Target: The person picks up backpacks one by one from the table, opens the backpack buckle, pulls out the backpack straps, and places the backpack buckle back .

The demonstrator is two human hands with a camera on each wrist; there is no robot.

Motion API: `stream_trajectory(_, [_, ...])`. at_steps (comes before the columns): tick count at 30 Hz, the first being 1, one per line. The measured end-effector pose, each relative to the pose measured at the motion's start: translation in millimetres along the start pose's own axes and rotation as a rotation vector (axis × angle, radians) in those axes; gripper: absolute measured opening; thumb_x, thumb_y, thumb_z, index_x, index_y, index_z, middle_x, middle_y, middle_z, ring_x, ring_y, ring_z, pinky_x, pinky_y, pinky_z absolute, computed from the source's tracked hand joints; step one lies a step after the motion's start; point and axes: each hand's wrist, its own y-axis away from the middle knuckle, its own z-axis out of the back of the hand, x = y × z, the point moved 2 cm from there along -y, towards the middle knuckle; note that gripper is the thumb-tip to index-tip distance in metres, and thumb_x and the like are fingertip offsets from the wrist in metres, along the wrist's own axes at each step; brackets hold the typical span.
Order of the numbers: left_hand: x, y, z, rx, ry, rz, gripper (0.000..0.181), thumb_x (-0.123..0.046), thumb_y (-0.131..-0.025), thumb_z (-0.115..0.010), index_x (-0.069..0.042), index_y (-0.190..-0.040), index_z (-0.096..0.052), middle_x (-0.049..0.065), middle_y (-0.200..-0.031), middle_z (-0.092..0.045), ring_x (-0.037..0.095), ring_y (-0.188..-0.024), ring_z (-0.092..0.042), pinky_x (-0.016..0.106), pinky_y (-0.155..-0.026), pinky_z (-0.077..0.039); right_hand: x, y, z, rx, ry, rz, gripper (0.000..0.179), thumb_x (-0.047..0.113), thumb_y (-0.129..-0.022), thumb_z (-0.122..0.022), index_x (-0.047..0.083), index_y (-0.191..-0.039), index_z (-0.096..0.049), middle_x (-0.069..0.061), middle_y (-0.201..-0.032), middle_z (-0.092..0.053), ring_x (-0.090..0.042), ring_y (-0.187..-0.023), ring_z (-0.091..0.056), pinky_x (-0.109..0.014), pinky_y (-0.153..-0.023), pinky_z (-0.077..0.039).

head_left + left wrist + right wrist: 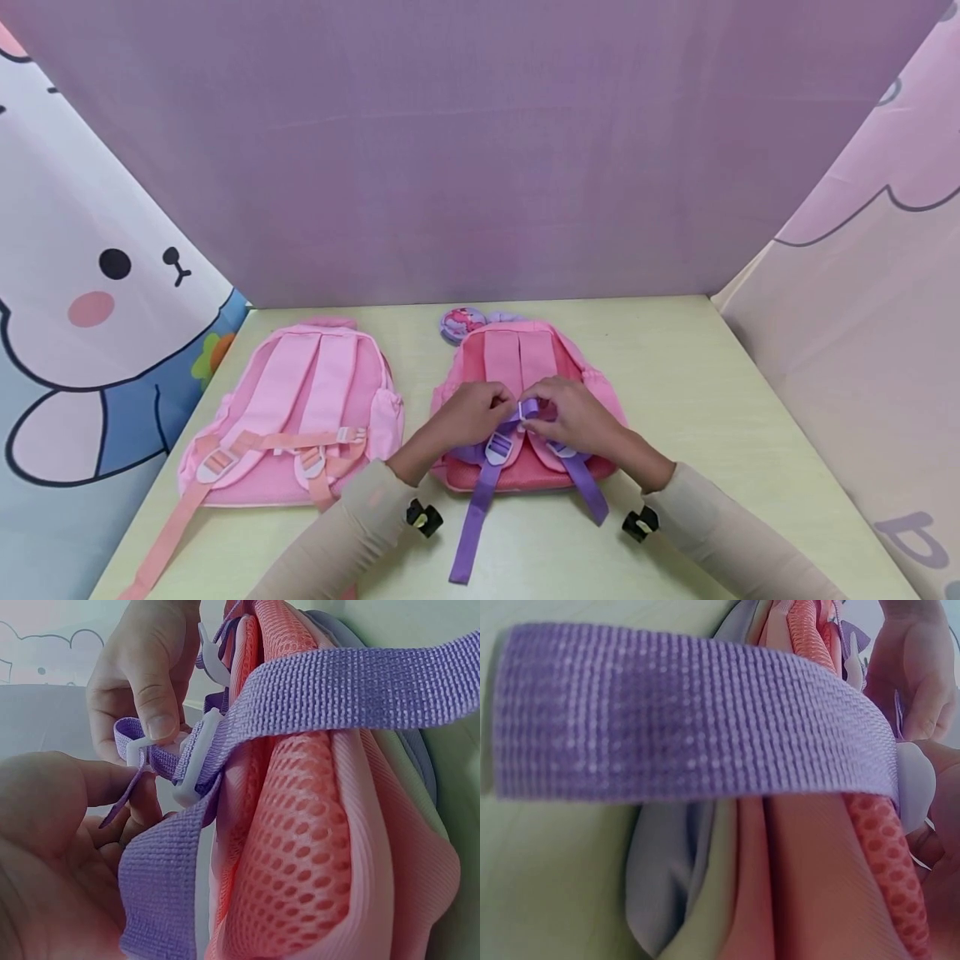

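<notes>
A pink backpack (517,350) lies with its shoulder straps up, and both hands meet over its middle. My right hand (570,412) pinches a small white buckle (137,752) threaded with a looped purple strap (529,408); its thumb presses on the buckle in the left wrist view. From the other side, my left hand (474,412) pinches the thin loose tail (122,801) of that strap between thumb and fingers. Just below the hands, a white strap adjuster (498,448) carries a wide purple webbing strap (475,521). A second purple strap (588,492) hangs at the right.
A second, lighter pink backpack (285,392) with orange straps (168,529) lies to the left on the pale table (675,375). A round purple charm (461,323) sits behind the nearer backpack. A purple panel (480,167) stands at the back, printed cloths at both sides.
</notes>
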Motion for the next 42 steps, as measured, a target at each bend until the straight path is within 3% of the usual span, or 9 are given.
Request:
stream_trajectory(22, [16.5,8.0,7.6,0.015,0.005,-0.016,0.016,-0.02,-0.101,-0.056,-0.014,-0.095,-0.07,-0.005,-0.07,-0.057,0.007,-0.063,-0.052,0.021,-0.057,-0.042,-2.3,0.0,2.8,-0.01,0.004,-0.019,0.027,0.024,-0.087,-0.081,0.014,-0.111,-0.073,0.004,-0.097,-0.07,-0.008,-0.086,-0.057,-0.026,-0.077,-0.051])
stream_trajectory(42, [16.1,5.8,8.6,0.005,0.006,-0.031,0.016,-0.018,-0.102,-0.056,-0.013,-0.095,-0.07,-0.005,-0.069,-0.056,0.008,-0.061,-0.051,0.022,-0.056,-0.042,-4.3,-1.1,0.8,-0.011,0.001,-0.007,0.028,0.025,-0.086,-0.082,0.013,-0.109,-0.072,0.004,-0.095,-0.07,-0.008,-0.084,-0.057,-0.025,-0.075,-0.05])
